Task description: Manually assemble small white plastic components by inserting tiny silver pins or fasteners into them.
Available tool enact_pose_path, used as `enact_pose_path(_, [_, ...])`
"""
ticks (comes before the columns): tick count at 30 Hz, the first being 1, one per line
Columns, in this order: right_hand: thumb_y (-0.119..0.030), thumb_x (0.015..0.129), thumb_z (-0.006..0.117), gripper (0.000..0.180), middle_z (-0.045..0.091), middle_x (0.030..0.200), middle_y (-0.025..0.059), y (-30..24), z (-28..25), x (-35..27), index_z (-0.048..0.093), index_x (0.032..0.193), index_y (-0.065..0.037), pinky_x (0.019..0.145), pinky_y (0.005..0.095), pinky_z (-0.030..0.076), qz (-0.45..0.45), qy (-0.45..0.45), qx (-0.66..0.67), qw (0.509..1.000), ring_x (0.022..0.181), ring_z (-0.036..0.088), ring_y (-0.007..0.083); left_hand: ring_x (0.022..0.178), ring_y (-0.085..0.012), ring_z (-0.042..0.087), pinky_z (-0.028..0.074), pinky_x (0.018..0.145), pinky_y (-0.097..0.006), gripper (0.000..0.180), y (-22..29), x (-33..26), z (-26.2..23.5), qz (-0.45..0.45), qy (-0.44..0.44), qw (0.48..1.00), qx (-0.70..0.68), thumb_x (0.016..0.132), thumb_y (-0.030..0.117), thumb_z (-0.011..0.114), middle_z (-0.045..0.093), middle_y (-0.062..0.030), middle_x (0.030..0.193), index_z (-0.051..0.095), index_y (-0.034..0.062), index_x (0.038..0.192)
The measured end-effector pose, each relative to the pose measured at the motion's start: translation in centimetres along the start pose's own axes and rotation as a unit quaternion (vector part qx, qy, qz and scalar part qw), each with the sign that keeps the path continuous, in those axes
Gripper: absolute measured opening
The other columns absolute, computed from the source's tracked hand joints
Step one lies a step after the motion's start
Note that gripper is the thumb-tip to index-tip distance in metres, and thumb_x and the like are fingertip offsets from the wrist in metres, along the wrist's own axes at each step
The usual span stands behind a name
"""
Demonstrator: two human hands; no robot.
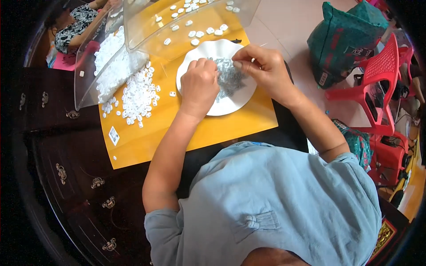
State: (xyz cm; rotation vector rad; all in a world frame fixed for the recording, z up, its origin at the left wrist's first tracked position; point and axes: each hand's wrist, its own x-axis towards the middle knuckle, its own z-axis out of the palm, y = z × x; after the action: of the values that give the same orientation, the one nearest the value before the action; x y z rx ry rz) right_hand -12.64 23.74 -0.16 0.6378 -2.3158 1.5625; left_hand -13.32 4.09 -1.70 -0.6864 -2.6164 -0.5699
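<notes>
A white plate with a wavy rim (186,57) holds a heap of thin grey metal pieces (230,80), like small pins or nails. Over the plate's left side is my left hand (199,86), its fingers curled closed; whatever they hold is hidden. On the right, my right hand (264,71) pinches thumb and forefinger together above the heap, the held piece too small to name. Left of the plate lies a pile of small white plastic pieces (138,95) with dark holes. One loose white piece (172,94) rests between pile and plate.
Under everything lies a yellow sheet (222,137) on a dark table. Clear plastic bins (191,42) and a bag of white pieces (120,71) stand at the far side. Dark drawers (80,177) are at left; a green bag (346,42) and red chair (381,80) at right. Another person sits far left.
</notes>
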Motion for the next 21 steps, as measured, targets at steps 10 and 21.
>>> enact_pose_path(10, [-0.005,0.085,0.070,0.013,0.068,0.082,0.0032,-1.0,2.2,-0.2,0.068,0.097,0.000,0.060,0.0221,0.046,0.019,-0.030,0.080,0.996,0.070,0.059,0.0079,0.058,-0.0092,0.053,0.042,0.052,-0.022,0.001,1.0,-1.6,-3.6,-0.361,0.060,0.767,-0.528,0.087,-0.002,0.066,0.063,-0.0033,0.082,0.066,-0.0028,0.088])
enact_pose_path(21, [-0.006,0.089,0.068,0.012,0.066,0.087,0.0007,-1.9,5.1,-0.8,0.067,0.099,-0.001,0.071,0.0216,0.048,0.091,-0.109,0.229,0.963,0.080,0.059,0.0062,0.064,-0.0126,0.058,0.047,0.052,-0.023,0.019,2.6,-4.3,-5.7,-0.342,0.135,0.661,-0.654,0.090,-0.003,0.061,0.063,-0.0112,0.086,0.056,-0.0056,0.108])
